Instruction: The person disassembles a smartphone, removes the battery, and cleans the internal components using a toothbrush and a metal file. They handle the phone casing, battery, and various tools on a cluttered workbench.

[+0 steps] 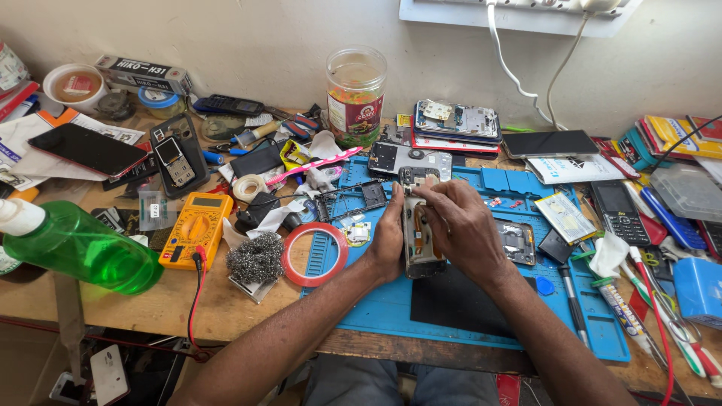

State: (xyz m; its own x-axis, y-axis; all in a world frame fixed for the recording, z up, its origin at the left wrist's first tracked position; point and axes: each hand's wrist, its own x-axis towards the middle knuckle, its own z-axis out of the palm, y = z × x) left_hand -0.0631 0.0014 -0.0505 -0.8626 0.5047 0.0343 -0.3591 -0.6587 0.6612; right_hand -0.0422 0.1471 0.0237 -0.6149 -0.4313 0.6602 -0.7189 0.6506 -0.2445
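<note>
Two hands hold one opened phone over the blue mat. The left hand wraps around the phone's left edge and keeps it steady and upright. The right hand curls over the right side, with its fingertips pinched on something small near the top, too tiny to make out. The phone has no back cover, so its shiny metal and tiny flat parts show. The mat looks soft and rubbery, with little pockets, so small bits do not roll away. Just left of the mat lies a round red tape ring. Farther left sit a scratchy ball of steel wool, a yellow meter and a see-through green bottle lying on its side.
</note>
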